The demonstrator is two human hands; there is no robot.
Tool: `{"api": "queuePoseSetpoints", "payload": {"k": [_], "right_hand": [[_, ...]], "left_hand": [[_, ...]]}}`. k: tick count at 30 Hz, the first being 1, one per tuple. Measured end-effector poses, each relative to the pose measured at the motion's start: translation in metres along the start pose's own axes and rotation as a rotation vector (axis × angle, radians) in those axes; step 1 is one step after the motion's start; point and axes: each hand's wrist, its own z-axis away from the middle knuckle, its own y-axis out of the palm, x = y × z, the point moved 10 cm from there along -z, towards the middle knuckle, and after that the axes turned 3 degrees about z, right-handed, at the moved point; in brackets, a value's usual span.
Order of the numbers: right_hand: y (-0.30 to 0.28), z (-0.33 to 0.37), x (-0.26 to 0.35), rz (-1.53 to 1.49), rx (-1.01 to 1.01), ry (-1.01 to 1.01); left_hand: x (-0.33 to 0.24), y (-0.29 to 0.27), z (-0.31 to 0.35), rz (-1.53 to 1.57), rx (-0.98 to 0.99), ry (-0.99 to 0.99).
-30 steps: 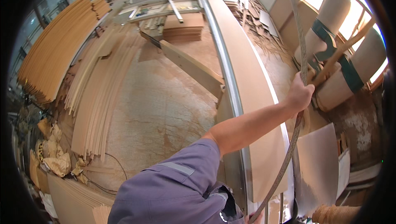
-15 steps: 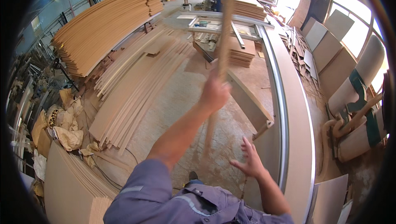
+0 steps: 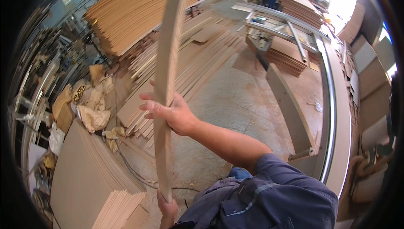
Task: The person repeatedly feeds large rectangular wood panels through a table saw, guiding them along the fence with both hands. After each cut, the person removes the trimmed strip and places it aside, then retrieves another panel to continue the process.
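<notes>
I hold a long, thin, slightly bowed wooden strip [image 3: 166,60] upright in front of me. My left hand [image 3: 170,113] grips it about midway, arm stretched out from a blue sleeve. At the bottom edge of the view my right hand [image 3: 167,207] is closed on the strip's lower end. The strip's top runs out of view. Below it lies a concrete floor [image 3: 235,102].
Stacks of thin boards [image 3: 139,10] and loose strips [image 3: 198,56] cover the floor to the left and ahead. A sheet pile [image 3: 88,178] sits at lower left beside crumpled paper sacks [image 3: 90,111]. A long metal-railed bench [image 3: 332,102] runs along the right.
My view has swung left from the bench toward the board stacks. The strip has come from my right to upright in front of me, and my right hand has closed on its lower end.
</notes>
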Motion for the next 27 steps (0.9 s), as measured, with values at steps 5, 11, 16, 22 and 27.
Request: {"api": "queuePoseSetpoints", "payload": {"k": [5,11,16,22,27], "right_hand": [[-0.084,-0.033,-0.122,-0.215,-0.307,0.349],[-0.216,-0.036,-0.272,-0.355,-0.553,0.761],[-0.307,-0.057,-0.318,-0.494,-0.625,0.833],[-0.445,-0.136,-0.295,-0.341,-0.798,0.727],[-0.455,-0.174,-0.293,-0.399,-0.816,0.833]], "left_hand": [[0.049,-0.034,0.058,-0.375,-0.195,0.156],[0.008,-0.044,0.020,-0.470,0.127,-0.355],[-0.053,-0.088,-0.005,-0.634,0.343,-0.525],[-0.109,-0.114,-0.082,-0.718,0.459,-0.475],[-0.087,-0.028,-0.227,-0.850,0.540,-0.501]]}}
